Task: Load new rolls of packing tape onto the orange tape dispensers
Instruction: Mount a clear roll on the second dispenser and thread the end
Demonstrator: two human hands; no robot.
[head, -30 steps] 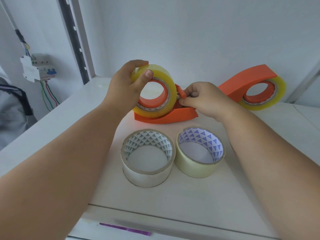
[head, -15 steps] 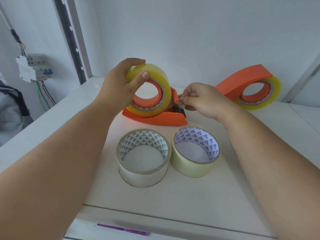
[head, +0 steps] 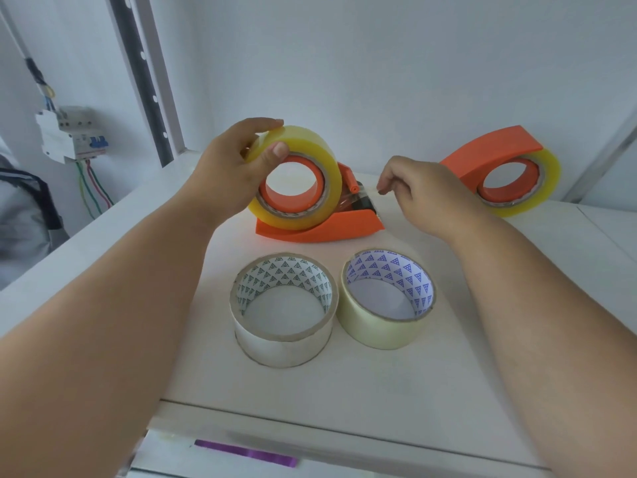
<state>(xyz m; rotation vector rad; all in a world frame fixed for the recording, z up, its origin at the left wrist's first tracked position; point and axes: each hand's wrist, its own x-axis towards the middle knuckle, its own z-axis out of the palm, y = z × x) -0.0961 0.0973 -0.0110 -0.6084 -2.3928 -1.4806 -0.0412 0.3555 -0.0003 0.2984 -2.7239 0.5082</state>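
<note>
A white bench [head: 448, 391] meets a pale wall; at far left a circuit breaker [head: 70, 134] with coloured wires [head: 93, 191], beside a perforated upright rail [head: 144, 77]; purple strip [head: 246, 452] below

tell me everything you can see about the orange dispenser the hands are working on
The near orange dispenser looks like smooth plastic: a curved base lying on the white shelf, a hub filling the core of a yellowish clear tape roll, and a small orange roller beside its dark cutter end. The left hand grips the roll; the right hand pinches the tape end just past the cutter.
</note>
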